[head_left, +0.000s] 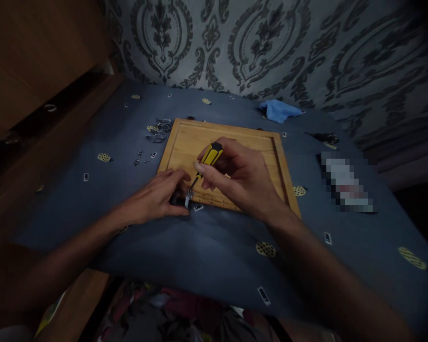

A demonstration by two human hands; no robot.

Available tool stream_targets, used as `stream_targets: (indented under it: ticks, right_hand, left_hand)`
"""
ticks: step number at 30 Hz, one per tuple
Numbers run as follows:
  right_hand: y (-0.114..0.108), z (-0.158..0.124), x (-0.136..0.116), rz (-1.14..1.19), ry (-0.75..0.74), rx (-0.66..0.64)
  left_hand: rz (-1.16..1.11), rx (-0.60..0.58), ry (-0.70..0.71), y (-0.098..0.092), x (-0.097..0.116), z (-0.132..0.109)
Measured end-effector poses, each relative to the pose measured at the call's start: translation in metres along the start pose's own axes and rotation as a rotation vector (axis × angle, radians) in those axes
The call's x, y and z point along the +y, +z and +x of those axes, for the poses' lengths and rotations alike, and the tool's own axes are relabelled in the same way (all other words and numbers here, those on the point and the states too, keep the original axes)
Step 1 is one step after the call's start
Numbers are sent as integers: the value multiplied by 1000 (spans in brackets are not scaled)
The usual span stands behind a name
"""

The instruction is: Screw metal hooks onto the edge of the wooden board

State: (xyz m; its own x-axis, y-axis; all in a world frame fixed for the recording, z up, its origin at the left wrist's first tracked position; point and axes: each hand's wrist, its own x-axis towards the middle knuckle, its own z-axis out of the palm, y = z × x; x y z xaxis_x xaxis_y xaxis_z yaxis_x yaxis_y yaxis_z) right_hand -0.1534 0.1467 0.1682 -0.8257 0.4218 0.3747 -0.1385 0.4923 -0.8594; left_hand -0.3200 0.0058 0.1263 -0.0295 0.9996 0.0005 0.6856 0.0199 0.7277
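My right hand [242, 175] grips a screwdriver [212, 154] with a yellow and black handle, its shaft slanting down to the left. The tip meets a small shiny metal hook [188, 198] at the near left edge of a wooden board [231, 137] with a raised rim. Around that hook my left hand [164, 194] is curled, thumb on the near side and fingers above, steadying it against the board. Small dark holes run along the board's near edge. The exact contact of the left fingertips is partly hidden.
Several metal hooks [160, 130] lie left of the board, with loose screws [138, 160] in front of them. A blue cloth [281, 110] is at the back right, near a dark object [324, 137]. A pixelated item [347, 183] lies on the patterned tablecloth [214, 256] at right.
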Motion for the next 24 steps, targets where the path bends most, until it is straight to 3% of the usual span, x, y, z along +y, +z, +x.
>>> stream_targets:
  ticks: [24]
  right_hand:
    - [2,-2,2,-61,-1,-6]
  left_hand:
    - [-3,23,32,1,-3,1]
